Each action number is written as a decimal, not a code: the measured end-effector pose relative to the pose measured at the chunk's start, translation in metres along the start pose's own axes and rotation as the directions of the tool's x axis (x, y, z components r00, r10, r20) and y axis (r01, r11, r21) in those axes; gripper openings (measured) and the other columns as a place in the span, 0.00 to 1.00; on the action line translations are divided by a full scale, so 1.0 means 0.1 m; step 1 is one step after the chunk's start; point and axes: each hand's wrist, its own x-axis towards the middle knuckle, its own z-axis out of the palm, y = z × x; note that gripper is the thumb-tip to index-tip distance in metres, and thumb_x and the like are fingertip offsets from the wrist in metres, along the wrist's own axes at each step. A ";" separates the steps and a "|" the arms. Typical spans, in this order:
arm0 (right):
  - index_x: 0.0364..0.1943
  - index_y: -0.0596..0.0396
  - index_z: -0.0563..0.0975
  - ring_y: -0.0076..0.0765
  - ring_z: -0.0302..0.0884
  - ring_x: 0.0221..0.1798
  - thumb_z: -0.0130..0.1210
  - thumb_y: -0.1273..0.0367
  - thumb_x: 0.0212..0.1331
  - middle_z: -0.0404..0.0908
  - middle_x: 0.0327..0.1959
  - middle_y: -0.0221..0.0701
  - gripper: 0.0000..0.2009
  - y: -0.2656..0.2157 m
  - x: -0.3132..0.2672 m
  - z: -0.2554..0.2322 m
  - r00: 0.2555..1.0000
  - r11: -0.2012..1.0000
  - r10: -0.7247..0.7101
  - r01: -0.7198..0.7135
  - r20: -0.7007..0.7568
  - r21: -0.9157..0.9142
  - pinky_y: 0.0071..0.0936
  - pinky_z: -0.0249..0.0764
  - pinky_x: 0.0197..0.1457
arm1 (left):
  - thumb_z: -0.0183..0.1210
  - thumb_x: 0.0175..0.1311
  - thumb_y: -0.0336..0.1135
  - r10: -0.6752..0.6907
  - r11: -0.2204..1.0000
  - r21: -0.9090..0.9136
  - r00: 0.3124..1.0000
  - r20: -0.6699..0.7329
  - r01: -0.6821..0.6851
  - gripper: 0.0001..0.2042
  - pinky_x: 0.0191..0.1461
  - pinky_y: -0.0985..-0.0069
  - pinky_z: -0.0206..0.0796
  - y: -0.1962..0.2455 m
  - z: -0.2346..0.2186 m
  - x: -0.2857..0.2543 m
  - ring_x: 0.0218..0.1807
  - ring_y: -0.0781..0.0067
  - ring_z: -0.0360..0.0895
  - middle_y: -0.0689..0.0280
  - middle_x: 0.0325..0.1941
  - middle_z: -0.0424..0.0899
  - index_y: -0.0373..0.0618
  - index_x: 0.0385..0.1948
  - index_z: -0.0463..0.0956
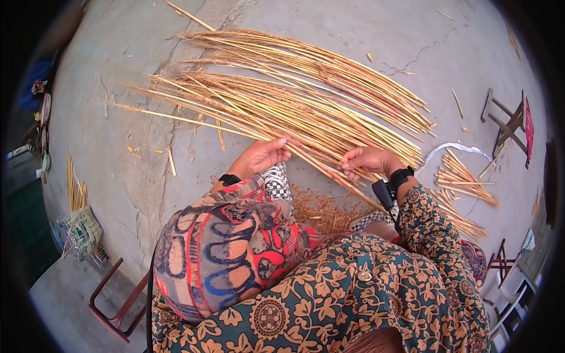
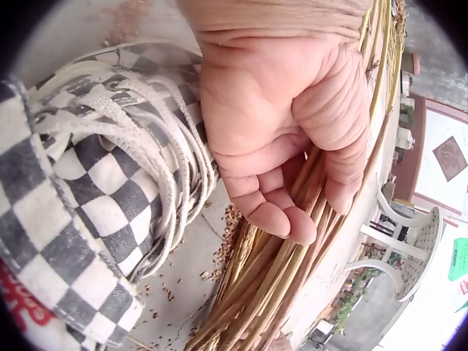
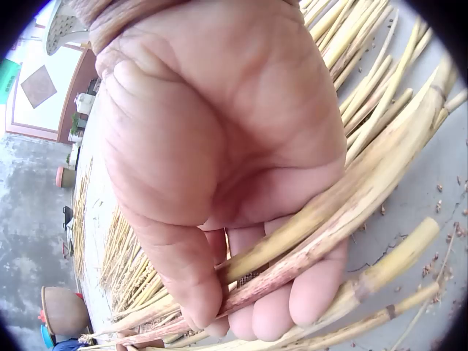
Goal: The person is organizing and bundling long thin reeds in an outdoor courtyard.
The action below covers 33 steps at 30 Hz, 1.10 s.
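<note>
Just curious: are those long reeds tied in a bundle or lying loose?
Loose: the reeds fan out flat across the concrete floor, with no tie visible.

I find bare concrete floor (image 1: 353,23) open beyond the reed pile (image 1: 306,100). My checkered shoe (image 1: 276,182) blocks the near side.
</note>
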 end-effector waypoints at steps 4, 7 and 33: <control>0.39 0.55 0.79 0.24 0.78 0.32 0.58 0.65 0.60 0.81 0.30 0.26 0.09 -0.03 -0.01 0.00 0.999 0.993 0.011 -0.016 -0.044 -0.116 0.23 0.77 0.39 | 0.55 0.64 0.31 0.081 0.996 -0.031 0.995 0.064 -0.079 0.07 0.43 0.77 0.72 0.01 0.05 0.01 0.39 0.75 0.77 0.62 0.44 0.80 0.47 0.43 0.73; 0.41 0.55 0.80 0.25 0.79 0.34 0.58 0.65 0.59 0.82 0.32 0.28 0.11 -0.12 -0.03 0.07 0.990 0.944 0.073 -0.108 -0.124 -0.311 0.24 0.78 0.40 | 0.55 0.64 0.32 0.065 0.998 -0.013 0.996 0.055 -0.065 0.05 0.40 0.78 0.73 0.05 0.13 -0.02 0.37 0.76 0.77 0.63 0.42 0.80 0.49 0.40 0.73; 0.48 0.51 0.76 0.43 0.75 0.48 0.58 0.68 0.51 0.78 0.42 0.39 0.17 -0.77 0.27 -0.31 0.350 0.186 -0.888 -0.318 -0.298 -0.930 0.37 0.71 0.53 | 0.56 0.63 0.31 0.093 0.996 -0.014 0.993 0.072 -0.092 0.07 0.39 0.79 0.74 0.04 0.11 -0.02 0.33 0.76 0.78 0.57 0.44 0.79 0.43 0.41 0.74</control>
